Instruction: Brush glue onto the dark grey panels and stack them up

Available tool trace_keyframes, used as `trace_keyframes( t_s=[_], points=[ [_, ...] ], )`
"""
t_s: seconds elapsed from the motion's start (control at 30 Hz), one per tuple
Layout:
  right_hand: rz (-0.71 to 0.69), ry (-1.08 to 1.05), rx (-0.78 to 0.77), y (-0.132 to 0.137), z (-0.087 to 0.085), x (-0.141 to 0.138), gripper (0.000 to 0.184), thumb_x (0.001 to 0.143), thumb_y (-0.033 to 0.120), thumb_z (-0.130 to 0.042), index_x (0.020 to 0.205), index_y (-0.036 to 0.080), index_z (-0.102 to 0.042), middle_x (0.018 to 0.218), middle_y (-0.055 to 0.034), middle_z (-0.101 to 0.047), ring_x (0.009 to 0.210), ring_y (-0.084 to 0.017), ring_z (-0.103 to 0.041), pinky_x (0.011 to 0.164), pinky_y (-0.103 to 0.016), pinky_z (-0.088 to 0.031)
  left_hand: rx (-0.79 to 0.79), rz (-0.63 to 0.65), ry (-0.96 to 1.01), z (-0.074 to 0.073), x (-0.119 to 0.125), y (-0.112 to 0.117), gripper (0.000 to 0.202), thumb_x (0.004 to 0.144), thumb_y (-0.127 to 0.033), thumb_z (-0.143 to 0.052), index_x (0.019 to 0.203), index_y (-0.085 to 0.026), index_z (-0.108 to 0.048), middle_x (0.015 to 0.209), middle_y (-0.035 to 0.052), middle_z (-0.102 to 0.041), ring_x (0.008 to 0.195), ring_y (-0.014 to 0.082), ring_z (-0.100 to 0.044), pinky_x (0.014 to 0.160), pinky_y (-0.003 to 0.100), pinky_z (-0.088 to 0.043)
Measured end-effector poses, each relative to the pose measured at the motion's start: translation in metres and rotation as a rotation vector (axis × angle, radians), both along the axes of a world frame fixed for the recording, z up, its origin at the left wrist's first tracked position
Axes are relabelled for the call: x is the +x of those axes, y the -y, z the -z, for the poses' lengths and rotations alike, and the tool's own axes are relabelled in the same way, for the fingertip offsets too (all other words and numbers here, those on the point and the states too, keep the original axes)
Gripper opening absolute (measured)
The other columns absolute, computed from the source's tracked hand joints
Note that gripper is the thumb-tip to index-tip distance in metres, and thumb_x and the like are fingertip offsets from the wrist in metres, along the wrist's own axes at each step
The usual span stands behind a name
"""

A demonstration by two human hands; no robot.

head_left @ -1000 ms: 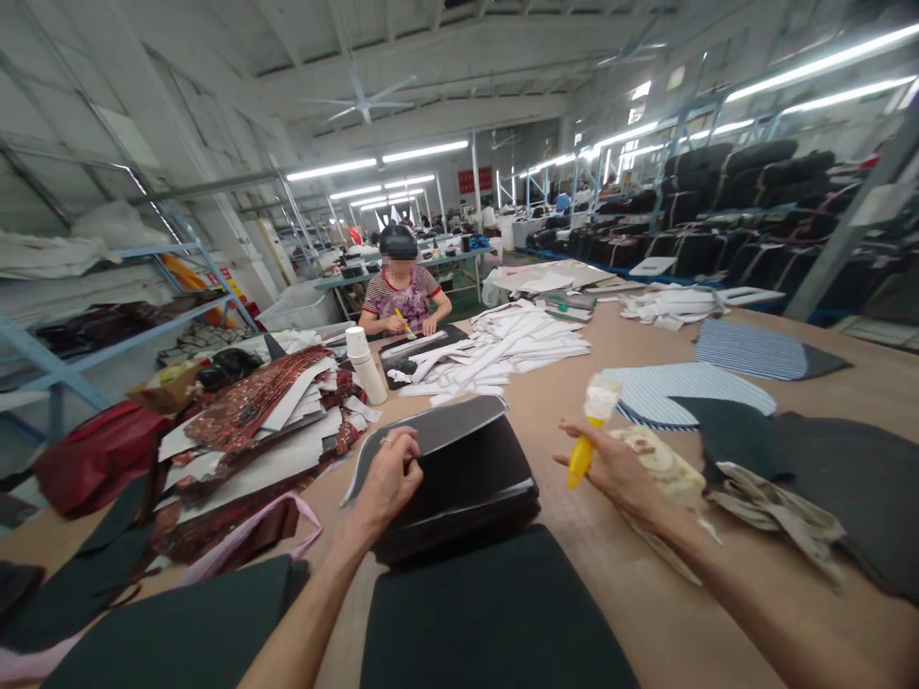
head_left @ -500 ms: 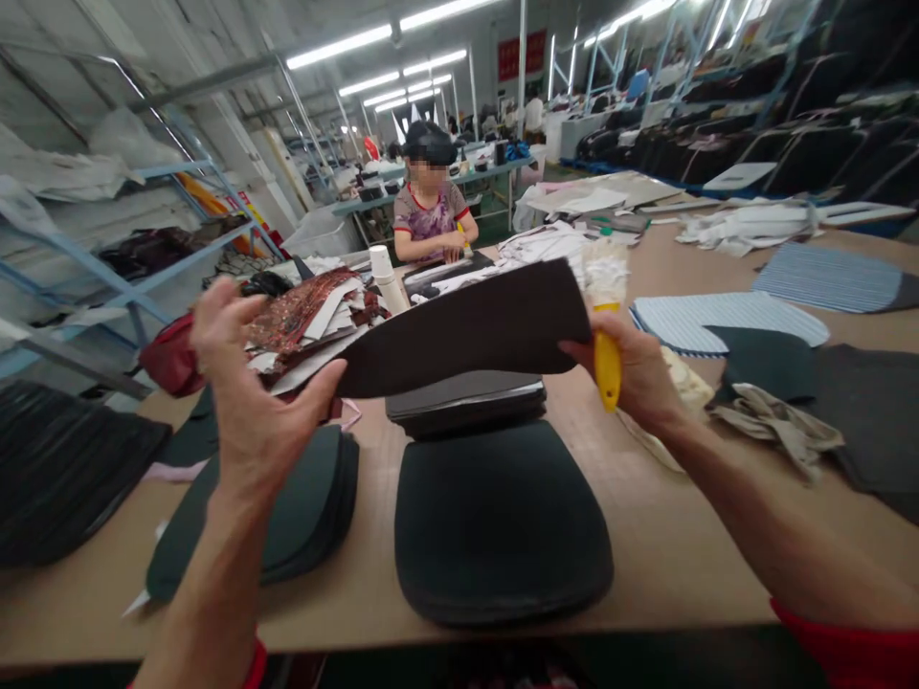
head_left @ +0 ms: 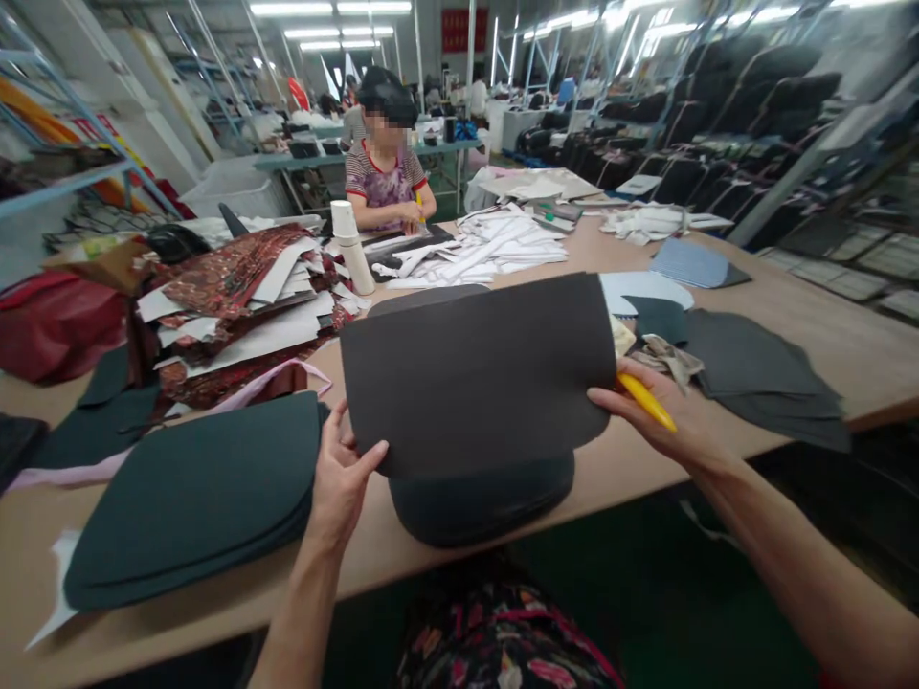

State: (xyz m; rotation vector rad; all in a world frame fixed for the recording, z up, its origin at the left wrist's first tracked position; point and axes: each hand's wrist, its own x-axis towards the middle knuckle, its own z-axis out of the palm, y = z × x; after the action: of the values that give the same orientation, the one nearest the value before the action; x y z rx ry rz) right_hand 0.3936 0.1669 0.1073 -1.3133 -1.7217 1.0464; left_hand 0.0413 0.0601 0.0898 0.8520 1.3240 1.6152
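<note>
A dark grey fabric panel with rounded lower corners is held up, tilted, between my two hands. My left hand pinches its lower left edge, thumb in front. At the right edge, my right hand grips the panel between thumb and fingers. That same hand also holds a brush by its yellow handle; the bristles are hidden behind the panel. Directly below lies a stack of dark green panels, partly covered by the raised one. Another dark green stack is on the table to the left of my left hand.
Patterned cloth pieces are heaped at the left, beside stacked paper cups. White strips lie across the table. A co-worker sits opposite. Dark grey pieces and a crumpled cloth are at the right.
My left hand, spread wide before, now grips the panel's left edge. The panel has come lower and nearer, with its broad face toward me. The view has turned right and downward.
</note>
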Motion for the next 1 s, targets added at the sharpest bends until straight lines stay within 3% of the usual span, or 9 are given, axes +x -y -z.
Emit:
trace_keyframes(
  t_s=[0.2, 0.33, 0.47, 0.87, 1.0],
  points=[
    [0.213, 0.111, 0.031, 0.024, 0.044, -0.006, 0.065, 0.064, 0.047, -0.070, 0.121, 0.020, -0.052, 0.068, 0.0028, -0.048, 0.057, -0.014, -0.046, 0.054, -0.028, -0.041, -0.122, 0.014, 0.028, 0.044, 0.002, 0.017, 0.103, 0.060, -0.028, -0.077, 0.141, -0.023, -0.013, 0.108, 0.0074, -0.064, 0.101, 0.0229, -0.062, 0.095, 0.042, -0.046],
    [0.190, 0.156, 0.047, 0.022, 0.076, -0.006, 0.068, 0.067, 0.048, -0.066, 0.125, 0.017, -0.048, 0.068, 0.0025, -0.048, 0.060, -0.016, -0.046, 0.057, -0.030, -0.041, -0.161, -0.006, -0.074, 0.067, 0.008, 0.024, 0.100, 0.064, -0.027, -0.072, 0.141, -0.022, -0.008, 0.105, 0.0068, -0.064, 0.103, 0.0222, -0.061, 0.097, 0.043, -0.044],
    [0.166, 0.227, 0.073, 0.015, 0.100, -0.006, 0.065, 0.070, 0.045, -0.062, 0.127, 0.017, -0.046, 0.070, 0.0018, -0.051, 0.062, -0.016, -0.049, 0.063, -0.030, -0.042, -0.204, -0.035, -0.165, 0.079, 0.011, 0.028, 0.095, 0.069, -0.025, -0.066, 0.141, -0.022, -0.004, 0.103, 0.0072, -0.064, 0.097, 0.0207, -0.063, 0.093, 0.043, -0.047],
    [0.116, 0.268, 0.045, 0.003, 0.127, -0.003, 0.060, 0.070, 0.035, -0.058, 0.127, 0.019, -0.046, 0.096, -0.0059, -0.061, 0.075, -0.020, -0.057, 0.071, -0.033, -0.045, -0.254, -0.096, -0.276, 0.099, 0.025, 0.033, 0.100, 0.066, -0.033, -0.068, 0.141, -0.016, -0.003, 0.092, 0.0054, -0.064, 0.093, 0.0211, -0.064, 0.094, 0.042, -0.046],
    [0.080, 0.287, 0.025, 0.002, 0.130, -0.003, 0.060, 0.071, 0.034, -0.058, 0.128, 0.020, -0.045, 0.095, -0.0059, -0.061, 0.075, -0.021, -0.057, 0.071, -0.033, -0.046, -0.280, -0.099, -0.336, 0.108, 0.023, 0.031, 0.099, 0.068, -0.035, -0.066, 0.141, -0.015, -0.002, 0.087, 0.0037, -0.063, 0.088, 0.0212, -0.065, 0.090, 0.041, -0.048]
  ],
)
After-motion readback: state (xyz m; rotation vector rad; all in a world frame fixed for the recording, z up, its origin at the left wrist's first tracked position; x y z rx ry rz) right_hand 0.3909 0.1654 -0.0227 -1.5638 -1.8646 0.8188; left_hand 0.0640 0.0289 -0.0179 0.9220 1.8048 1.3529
